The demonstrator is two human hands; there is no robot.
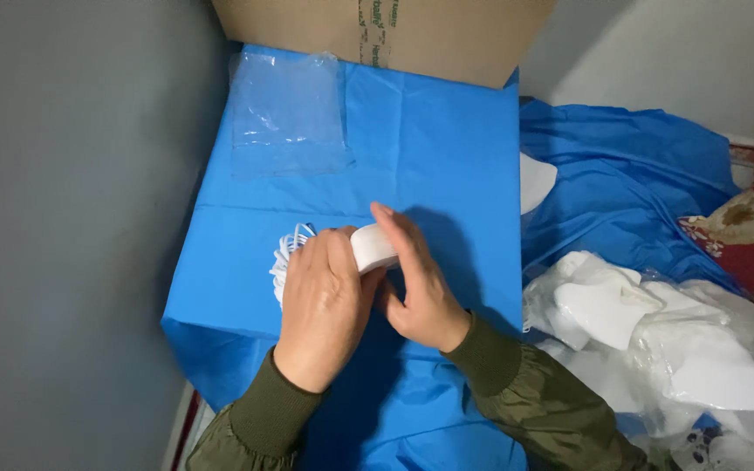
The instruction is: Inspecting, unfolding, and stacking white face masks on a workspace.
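- Two green sleeves (517, 397) are closest to the camera, low in the picture.
- The left hand (325, 301) curls its fingers (342, 253) shut over a white mask (372, 247) and its thin ear loops (288, 247).
- The right hand (421, 288) pinches the same mask, fingers closed on its other side.
- The mask sits between both hands, just above the blue table (447, 148).
- It looks light, soft and bendy. The folded edge seems best to hold.
- A clear bag (288, 113) lies beyond the fingers, and a pile of white masks (656, 331) to their right.
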